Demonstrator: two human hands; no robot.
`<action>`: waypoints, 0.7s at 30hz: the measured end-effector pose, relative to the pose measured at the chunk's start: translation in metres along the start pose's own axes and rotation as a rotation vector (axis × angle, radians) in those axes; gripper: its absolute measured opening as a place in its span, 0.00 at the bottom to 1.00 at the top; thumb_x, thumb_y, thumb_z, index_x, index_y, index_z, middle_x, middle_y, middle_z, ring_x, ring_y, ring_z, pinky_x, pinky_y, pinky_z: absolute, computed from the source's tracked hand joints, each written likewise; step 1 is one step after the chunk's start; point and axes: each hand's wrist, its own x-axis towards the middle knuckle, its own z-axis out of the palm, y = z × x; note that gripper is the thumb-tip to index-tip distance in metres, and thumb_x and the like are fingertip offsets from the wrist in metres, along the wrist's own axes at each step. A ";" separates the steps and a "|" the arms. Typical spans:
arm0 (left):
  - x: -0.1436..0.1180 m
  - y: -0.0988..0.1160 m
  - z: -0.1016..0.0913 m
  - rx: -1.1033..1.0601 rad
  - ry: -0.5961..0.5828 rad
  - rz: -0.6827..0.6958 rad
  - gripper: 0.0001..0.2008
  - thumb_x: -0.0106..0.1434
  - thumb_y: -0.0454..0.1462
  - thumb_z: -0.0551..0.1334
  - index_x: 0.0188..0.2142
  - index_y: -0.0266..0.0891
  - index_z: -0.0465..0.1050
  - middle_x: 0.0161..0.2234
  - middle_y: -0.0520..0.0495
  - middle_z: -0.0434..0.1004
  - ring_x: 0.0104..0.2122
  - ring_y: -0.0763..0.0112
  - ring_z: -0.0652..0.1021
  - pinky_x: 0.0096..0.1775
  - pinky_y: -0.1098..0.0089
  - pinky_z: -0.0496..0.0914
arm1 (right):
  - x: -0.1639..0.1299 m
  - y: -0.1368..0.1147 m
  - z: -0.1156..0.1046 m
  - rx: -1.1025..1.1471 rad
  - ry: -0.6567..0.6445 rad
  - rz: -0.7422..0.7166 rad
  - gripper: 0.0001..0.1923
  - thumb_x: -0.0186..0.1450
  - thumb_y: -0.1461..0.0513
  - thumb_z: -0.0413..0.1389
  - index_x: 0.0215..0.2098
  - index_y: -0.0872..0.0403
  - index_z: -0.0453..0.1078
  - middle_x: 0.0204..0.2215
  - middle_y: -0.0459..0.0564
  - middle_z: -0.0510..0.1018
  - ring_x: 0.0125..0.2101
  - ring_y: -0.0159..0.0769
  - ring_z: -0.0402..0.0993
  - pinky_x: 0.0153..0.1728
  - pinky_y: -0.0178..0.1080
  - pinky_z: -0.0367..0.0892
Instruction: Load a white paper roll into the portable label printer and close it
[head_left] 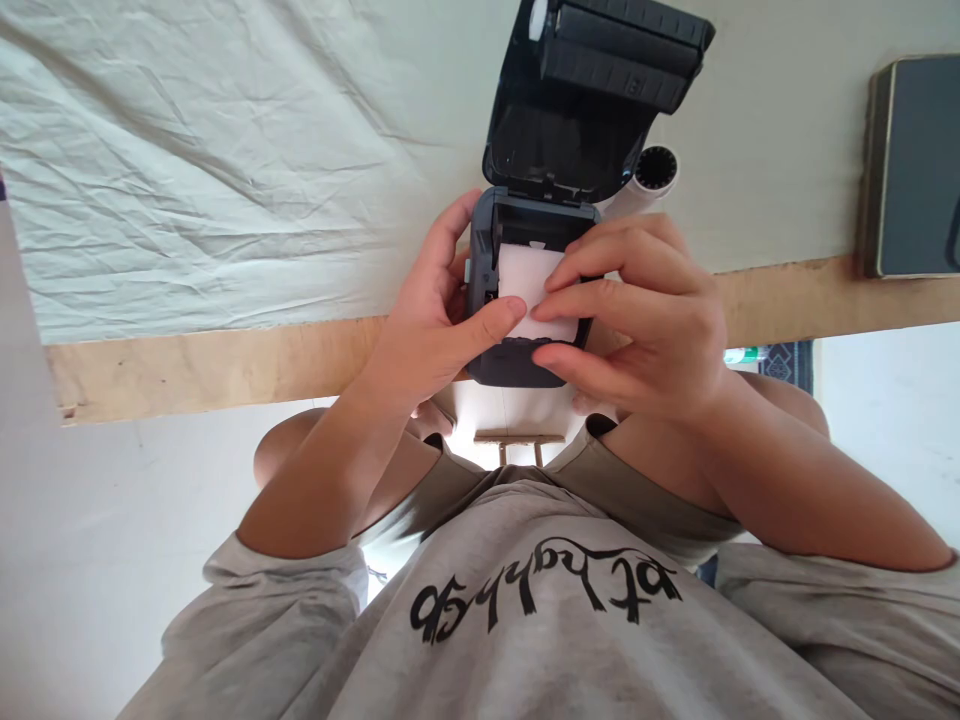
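A small black thermal printer sits at the table's front edge with its black lid swung up and away from me. Inside its bay lies a white paper roll. My left hand is wrapped round the printer's left side, its thumb lying over the roll. From the right, my right hand reaches over the bay with bent fingers on the roll. The right thumb is by the printer's near edge. The right fingers hide the right part of the roll and of the bay.
Behind my right hand lies a white cylinder with a dark ridged end. A dark grey box with a metallic edge stands at the right. Wrinkled pale cloth covers the table, whose wooden front edge is bare.
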 end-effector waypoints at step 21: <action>0.000 0.000 -0.005 0.191 -0.092 0.088 0.44 0.51 0.36 0.69 0.65 0.51 0.53 0.58 0.45 0.67 0.52 0.59 0.74 0.46 0.62 0.74 | -0.003 0.007 -0.010 0.451 0.196 0.434 0.26 0.63 0.49 0.48 0.60 0.33 0.54 0.61 0.37 0.62 0.60 0.44 0.64 0.50 0.46 0.72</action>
